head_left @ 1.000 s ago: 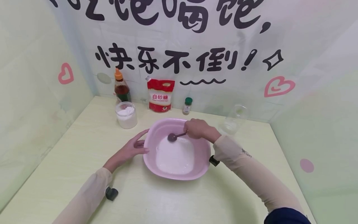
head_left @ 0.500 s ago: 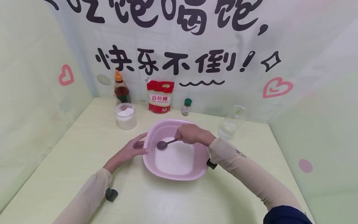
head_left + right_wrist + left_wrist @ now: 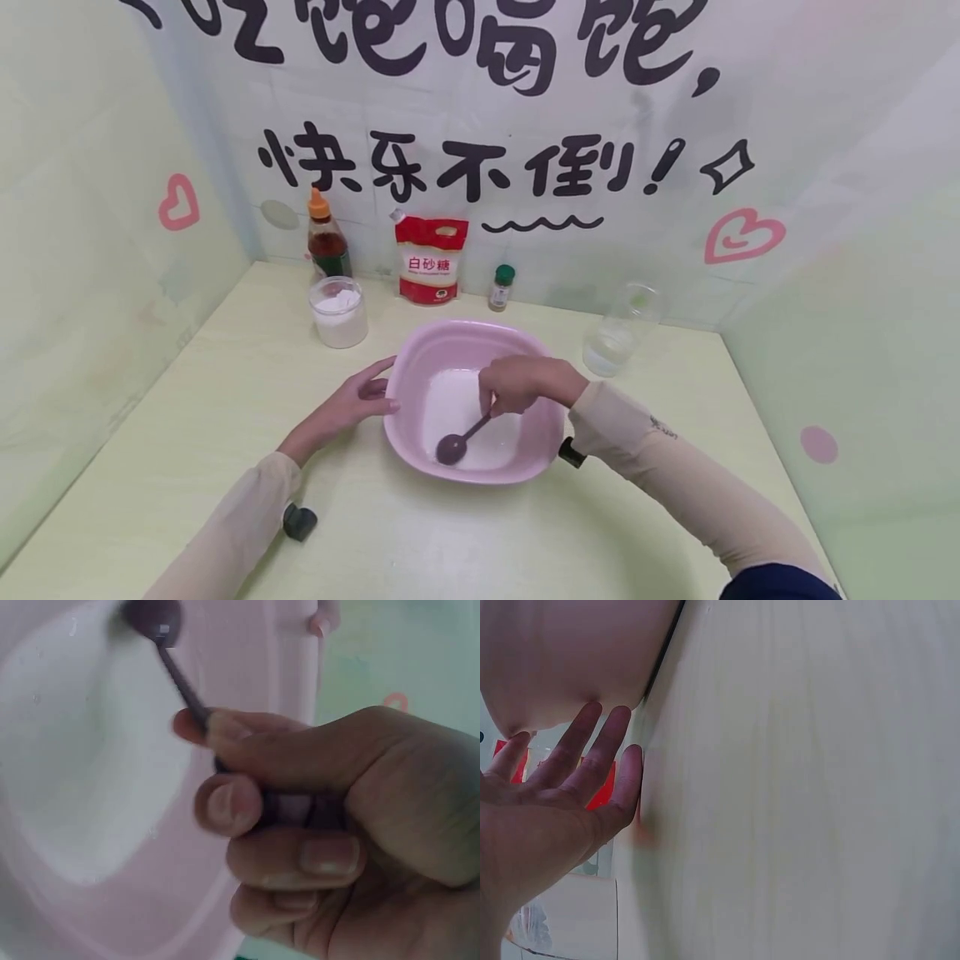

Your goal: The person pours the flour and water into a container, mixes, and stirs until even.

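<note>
- Right hand's grip (image 3: 517, 383) is pinching a slim, purple-brown, round-bowled spoon (image 3: 452, 449) by its handle, and the spoon is dipping toward the near left of a glossy pink, rounded-square basin (image 3: 472, 479).
- That spoon is looking light and stiff; the handle is offering the sure hold.
- The basin, probably smooth plastic, is holding white, liquid-looking contents (image 3: 450, 404), so it's likely weighing more and risking a slosh; the rim is inviting the hold.
- Left hand's grip (image 3: 348, 408) is lying relaxed, fingers touching the basin's left side, not clasping.
- A pale, smooth counter (image 3: 360, 550) is carrying everything: far left, a transparent round jar of white powder (image 3: 341, 327); far right, a transparent tall container (image 3: 611, 342).
- Behind, a pale wall (image 3: 652, 237) is showing black lettering.
</note>
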